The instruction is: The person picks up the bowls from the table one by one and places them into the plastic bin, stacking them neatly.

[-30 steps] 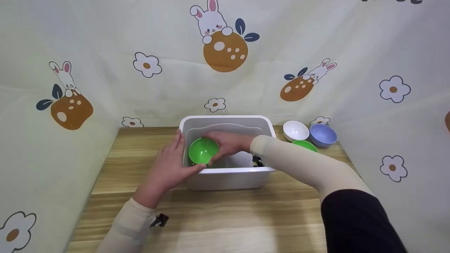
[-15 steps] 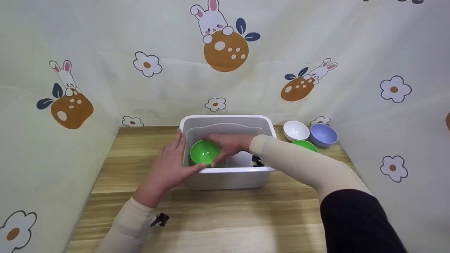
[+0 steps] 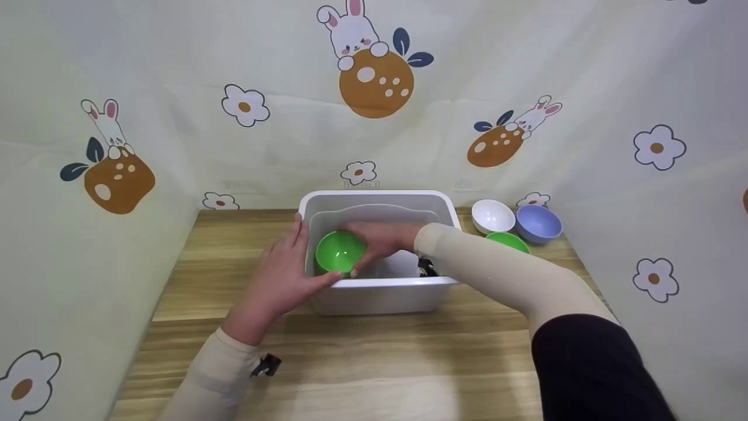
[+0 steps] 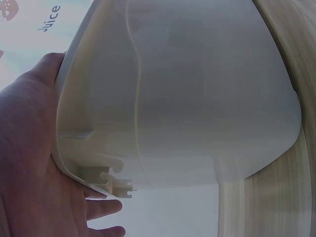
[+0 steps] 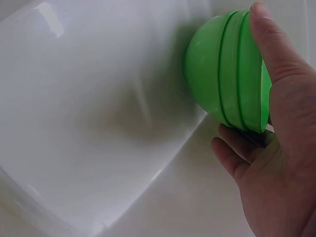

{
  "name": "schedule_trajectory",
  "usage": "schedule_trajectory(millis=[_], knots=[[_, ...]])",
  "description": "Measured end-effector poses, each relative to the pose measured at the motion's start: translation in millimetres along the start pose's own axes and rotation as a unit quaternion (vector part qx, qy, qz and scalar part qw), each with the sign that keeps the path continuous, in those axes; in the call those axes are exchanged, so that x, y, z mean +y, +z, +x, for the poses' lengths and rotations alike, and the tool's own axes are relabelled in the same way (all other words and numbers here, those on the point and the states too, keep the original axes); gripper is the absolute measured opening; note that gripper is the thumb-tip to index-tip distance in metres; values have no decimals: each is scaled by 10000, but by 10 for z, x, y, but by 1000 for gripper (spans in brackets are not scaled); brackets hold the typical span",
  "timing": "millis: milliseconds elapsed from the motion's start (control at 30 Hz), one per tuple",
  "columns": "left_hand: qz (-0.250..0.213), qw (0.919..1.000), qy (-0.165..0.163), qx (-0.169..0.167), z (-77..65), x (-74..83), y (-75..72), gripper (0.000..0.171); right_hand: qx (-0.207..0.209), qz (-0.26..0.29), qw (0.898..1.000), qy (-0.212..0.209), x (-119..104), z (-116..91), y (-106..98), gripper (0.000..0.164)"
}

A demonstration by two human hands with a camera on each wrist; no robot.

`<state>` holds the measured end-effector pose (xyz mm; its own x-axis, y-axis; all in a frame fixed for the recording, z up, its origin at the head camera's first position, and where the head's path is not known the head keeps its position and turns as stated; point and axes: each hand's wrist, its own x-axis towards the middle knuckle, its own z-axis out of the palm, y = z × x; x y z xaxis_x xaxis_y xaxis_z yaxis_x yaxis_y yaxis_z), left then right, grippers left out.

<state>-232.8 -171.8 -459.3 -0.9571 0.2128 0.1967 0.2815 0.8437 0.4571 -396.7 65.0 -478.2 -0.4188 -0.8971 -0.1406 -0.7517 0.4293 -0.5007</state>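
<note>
Inside a white plastic tub (image 3: 374, 298), a nested stack of green bowls (image 3: 339, 252) sits at the left end. My right hand (image 3: 383, 240) reaches in and grips the stack from its right side. In the right wrist view several rims show on the green bowls (image 5: 224, 69), with the thumb along the top rim and the fingers below. My left hand (image 3: 280, 272) rests on the tub's front left corner, fingers straight along the left side and thumb on the front rim. The left wrist view shows the left hand (image 4: 39, 148) against the tub's rim, fingers extended.
Right of the tub stand a white bowl (image 3: 493, 216), a blue bowl (image 3: 538, 223) and another green bowl (image 3: 508, 241), partly hidden by the right sleeve. All rest on a wooden table (image 3: 374, 362). A patterned cloth (image 3: 280, 140) encloses the back and sides.
The green bowl stack and my right hand have shifted very slightly right within the tub over the first half second, then stayed put. My left hand has kept its place.
</note>
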Motion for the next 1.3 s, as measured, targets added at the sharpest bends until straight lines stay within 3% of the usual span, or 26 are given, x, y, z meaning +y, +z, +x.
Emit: schedule_trajectory(millis=[267,467,700,867,967,1067,1300], knots=[[-28,10000,-49,-79,18,6,9,131,74,28,9999,-94,-2,7,-18,113],[17,9999,-20,-103,22,6,38,136,-1,-152,9998,153,-33,-76,-103,105],[12,9999,-25,-163,24,3,22,137,-89,-145,9984,530,-123,-334,-409,84],[2,9998,-90,-177,26,-1,11,140,68,-29,9978,654,-221,-613,-672,68],[-11,9998,-91,-187,25,-2,13,140,400,168,9967,679,-284,-828,-770,58],[-38,9998,-87,-166,21,0,12,139,1011,500,9919,578,-312,-1062,-811,48],[-29,9999,-88,-143,11,-10,6,138,2600,968,9604,244,-230,-1678,-794,30]])
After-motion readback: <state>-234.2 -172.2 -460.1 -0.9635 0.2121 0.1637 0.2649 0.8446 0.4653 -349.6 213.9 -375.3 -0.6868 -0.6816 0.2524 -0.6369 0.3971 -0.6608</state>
